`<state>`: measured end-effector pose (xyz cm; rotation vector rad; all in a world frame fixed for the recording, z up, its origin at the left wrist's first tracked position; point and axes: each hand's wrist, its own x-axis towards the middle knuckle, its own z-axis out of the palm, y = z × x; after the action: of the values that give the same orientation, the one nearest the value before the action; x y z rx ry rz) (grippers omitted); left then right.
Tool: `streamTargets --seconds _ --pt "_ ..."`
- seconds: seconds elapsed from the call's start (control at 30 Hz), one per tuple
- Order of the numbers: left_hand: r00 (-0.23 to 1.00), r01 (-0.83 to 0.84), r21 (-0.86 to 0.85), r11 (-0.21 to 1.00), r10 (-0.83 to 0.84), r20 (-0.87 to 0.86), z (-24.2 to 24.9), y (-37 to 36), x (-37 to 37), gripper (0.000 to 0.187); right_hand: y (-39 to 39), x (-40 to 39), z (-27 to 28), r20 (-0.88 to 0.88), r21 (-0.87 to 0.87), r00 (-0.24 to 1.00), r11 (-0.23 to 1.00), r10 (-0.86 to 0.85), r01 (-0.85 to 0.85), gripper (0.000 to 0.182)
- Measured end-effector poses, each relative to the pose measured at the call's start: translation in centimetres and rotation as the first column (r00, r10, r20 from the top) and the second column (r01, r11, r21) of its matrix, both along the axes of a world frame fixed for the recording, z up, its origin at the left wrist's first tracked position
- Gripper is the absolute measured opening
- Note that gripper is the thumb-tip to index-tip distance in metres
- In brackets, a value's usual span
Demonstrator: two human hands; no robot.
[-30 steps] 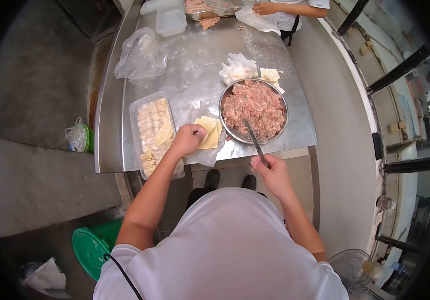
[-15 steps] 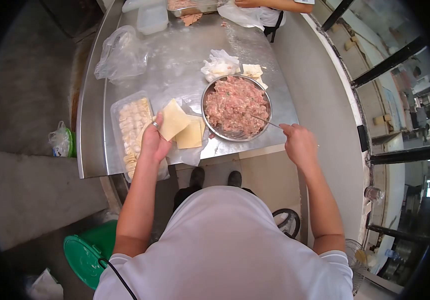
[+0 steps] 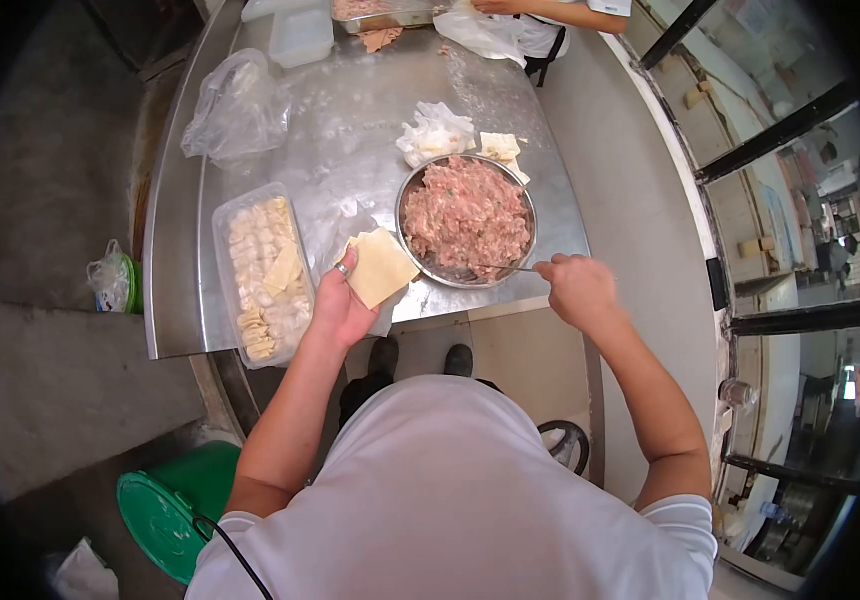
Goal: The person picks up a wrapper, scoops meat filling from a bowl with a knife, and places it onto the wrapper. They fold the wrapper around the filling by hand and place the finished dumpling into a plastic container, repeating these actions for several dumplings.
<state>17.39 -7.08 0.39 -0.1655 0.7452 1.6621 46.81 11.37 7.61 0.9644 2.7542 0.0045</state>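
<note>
My left hand (image 3: 342, 305), a ring on one finger, holds a square pale-yellow dough wrapper (image 3: 386, 266) by its left edge, thumb on top. Right of it stands a round metal bowl (image 3: 400, 236) heaped with pink minced meat (image 3: 468, 215). In my right hand (image 3: 582, 290), fingers curled, is a thin metal tool (image 3: 522, 268); its far end dips into the meat at the bowl's near side, so its tip is hidden. Left of my left hand lies a clear plastic tray (image 3: 222, 228) with rows of folded dumplings (image 3: 268, 250).
Plastic bags (image 3: 240, 105) and a translucent container (image 3: 302, 38) lie on the steel table (image 3: 350, 110). Behind the bowl are a crumpled white bag (image 3: 437, 132) and wrapper pieces (image 3: 500, 147). Another person's arm (image 3: 550, 10) is at the far edge. A green bucket (image 3: 165, 510) stands lower left.
My left hand has moved right with the wrapper, closer to the bowl and away from the tray. My right hand has shifted left and slightly down, bringing the tool to the meat's near edge.
</note>
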Motion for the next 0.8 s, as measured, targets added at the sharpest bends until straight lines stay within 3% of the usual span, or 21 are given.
streamTargets --seconds 0.23,0.4,0.43,0.47,0.53,0.63,0.73,0.8 --pt "0.999 -0.011 0.036 0.999 0.01 0.035 -1.1 -0.3 -0.2 0.048 0.0 -2.2 -0.4 0.157 -0.104 0.988 0.995 0.011 0.005 0.026" --pt "1.0 -0.024 -0.022 0.999 0.024 0.004 0.1 -0.3 0.1 0.049 2.2 -1.7 -2.5 -0.027 -0.388 0.997 0.92 -0.07 0.054 0.023" --pt "0.999 -0.033 -0.042 0.999 0.033 -0.003 0.3 -0.2 0.2 0.049 2.4 -1.7 -3.0 -0.072 -0.452 0.993 0.891 -0.093 0.051 0.022" --pt "0.999 -0.035 -0.043 0.998 0.035 -0.001 0.4 -0.2 0.3 0.049 2.3 -1.6 -3.3 -0.088 -0.588 0.97 0.797 -0.228 0.134 0.022" --pt "0.999 -0.042 -0.046 0.998 0.042 0.006 0.3 0.1 0.4 0.05 1.1 -1.4 -3.5 -0.049 -0.815 0.877 0.527 -0.478 0.242 0.023" --pt "0.999 -0.044 -0.098 0.994 0.044 -0.006 -0.2 1.1 1.4 0.049 -1.5 -1.7 -4.2 -0.204 -0.883 0.777 0.455 -0.595 0.117 0.026" --pt "0.998 -0.003 -0.053 0.999 0.006 0.056 -2.4 2.8 2.8 0.048 -5.6 -3.5 -3.3 -0.314 -0.909 0.632 0.416 -0.708 0.014 0.031" --pt "0.987 -0.055 -0.08 0.995 0.067 0.147 -3.4 4.3 3.7 0.049 -7.5 -4.6 -3.9 -0.488 -0.778 0.649 0.628 -0.584 -0.02 0.033"
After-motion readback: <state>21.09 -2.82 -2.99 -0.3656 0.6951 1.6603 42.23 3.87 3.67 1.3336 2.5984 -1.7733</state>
